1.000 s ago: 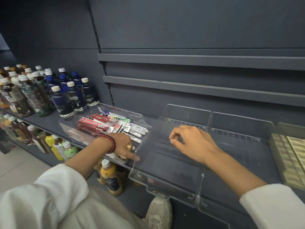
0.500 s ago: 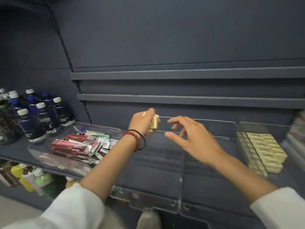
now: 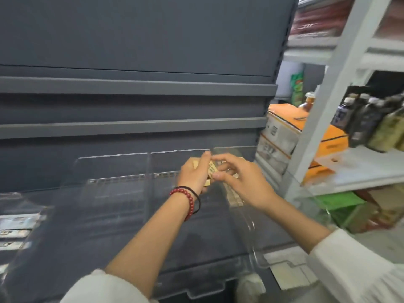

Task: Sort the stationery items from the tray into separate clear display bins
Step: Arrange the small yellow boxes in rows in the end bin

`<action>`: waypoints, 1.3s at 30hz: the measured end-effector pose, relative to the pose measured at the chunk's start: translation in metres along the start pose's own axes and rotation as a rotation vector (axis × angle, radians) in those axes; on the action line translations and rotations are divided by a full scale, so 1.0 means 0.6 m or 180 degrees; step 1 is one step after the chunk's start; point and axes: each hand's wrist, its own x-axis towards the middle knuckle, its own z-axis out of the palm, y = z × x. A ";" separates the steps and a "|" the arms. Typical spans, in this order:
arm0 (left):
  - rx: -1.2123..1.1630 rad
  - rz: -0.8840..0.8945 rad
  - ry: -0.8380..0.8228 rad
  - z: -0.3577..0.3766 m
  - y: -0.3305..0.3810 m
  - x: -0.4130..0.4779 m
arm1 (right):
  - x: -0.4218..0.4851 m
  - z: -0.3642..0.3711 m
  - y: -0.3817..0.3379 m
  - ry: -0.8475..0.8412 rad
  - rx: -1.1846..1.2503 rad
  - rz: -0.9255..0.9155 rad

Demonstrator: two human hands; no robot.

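1. While both arms reach over the dark grey shelf, the left hand (image 3: 193,174) curls round a small stack of tan rectangular packets (image 3: 212,169), holding it above the clear plastic display bins (image 3: 113,167).
2. From the other side the right hand (image 3: 244,184) meets it, thumb and forefinger bent and pinching the same stack.
3. Just below the hands, rows of similar tan packets (image 3: 235,199) lie blurred in the rightmost clear bin (image 3: 251,226).
4. At the far left, a clear tray (image 3: 41,209) holds pale flat items, too blurred to name.
5. A red bead bracelet (image 3: 185,200) circles the left wrist.
6. To the right stands a white rack (image 3: 323,119) with dark bottles (image 3: 367,121) and orange cardboard boxes (image 3: 284,110).
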 end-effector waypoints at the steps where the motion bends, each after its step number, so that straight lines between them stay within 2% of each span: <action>1: 0.0080 0.0003 -0.0070 0.011 -0.006 0.000 | -0.005 -0.007 0.009 -0.0023 -0.0002 0.0074; 5: 0.0109 -0.0265 -0.0111 0.048 -0.025 -0.001 | -0.019 -0.020 0.039 0.0077 0.0059 0.0322; 10: -0.0669 -0.1026 -0.0161 0.075 -0.033 0.008 | -0.016 -0.024 0.069 0.0237 0.0225 0.0426; 13: -0.0763 -0.1175 -0.0217 0.092 -0.038 0.015 | -0.010 -0.029 0.090 0.0553 0.0581 0.0614; 16: -0.0574 -0.0914 -0.0263 0.102 -0.042 0.015 | -0.006 -0.042 0.126 0.0971 0.0765 0.1002; 18: -0.0343 -0.0657 -0.0299 0.101 -0.045 0.021 | -0.004 -0.048 0.157 0.1091 0.0519 0.1186; 22: 0.1062 0.0180 -0.0140 0.087 -0.044 0.022 | -0.005 -0.043 0.194 0.0828 0.0160 0.1539; 25: 0.1510 0.0587 -0.0112 0.076 -0.048 0.022 | -0.004 -0.035 0.205 0.0476 -0.0194 0.1481; 34: 0.1852 0.0707 -0.0240 0.070 -0.047 0.021 | -0.001 -0.022 0.229 0.0101 -0.0949 0.1326; 39: 0.1986 0.0706 -0.0254 0.065 -0.046 0.024 | 0.001 -0.031 0.239 0.0483 -0.1248 0.1402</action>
